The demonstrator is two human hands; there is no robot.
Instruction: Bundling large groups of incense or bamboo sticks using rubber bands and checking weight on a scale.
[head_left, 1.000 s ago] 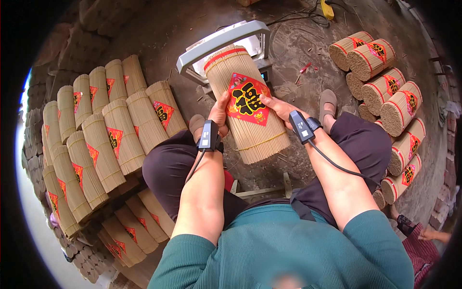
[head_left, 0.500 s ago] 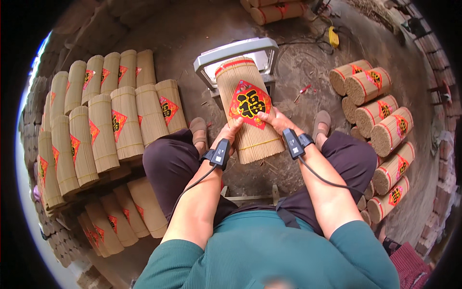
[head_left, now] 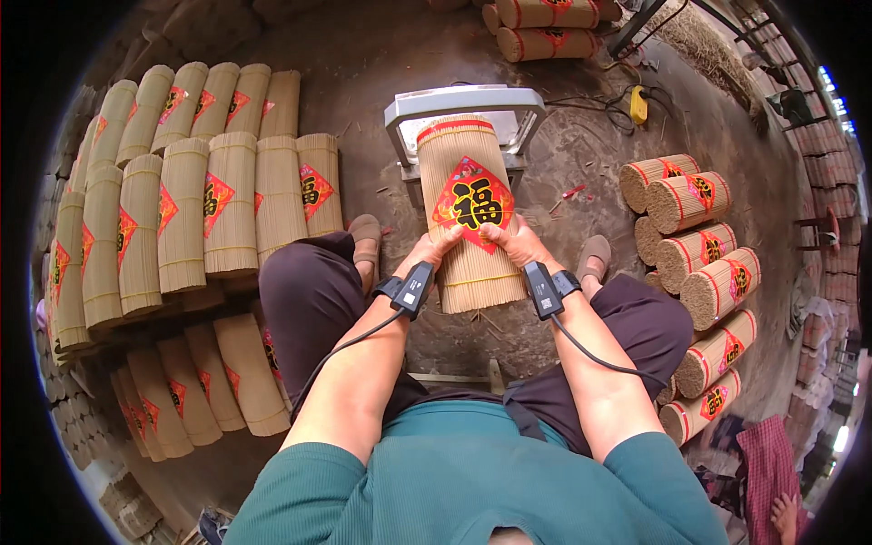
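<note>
Between my two hands lies a large round bundle of thin tan sticks (head_left: 481, 277), its far end resting against the grey-framed stand (head_left: 465, 98). A red diamond label (head_left: 473, 202) with a black symbol faces up on it, and a red band rings its far end. My left hand (head_left: 431, 249) grips the bundle's left side, thumb on top by the label's lower corner. From the right, my right hand (head_left: 516, 243) clasps it the same way. The fingers beneath are hidden. Each wrist carries a black device (head_left: 415, 289) with a cable.
Rows of labelled stick bundles (head_left: 232, 200) are stacked at left, more bundles (head_left: 727, 277) pile at right, and others (head_left: 548, 43) lie at the far end. A yellow power strip (head_left: 639, 106) trails cables. Another person's hand (head_left: 784, 515) shows at lower right.
The bundle has straightened, its near end swinging a little left, with both hands still on it. The whole view has shifted slightly, and another person's hand has come into sight at lower right.
</note>
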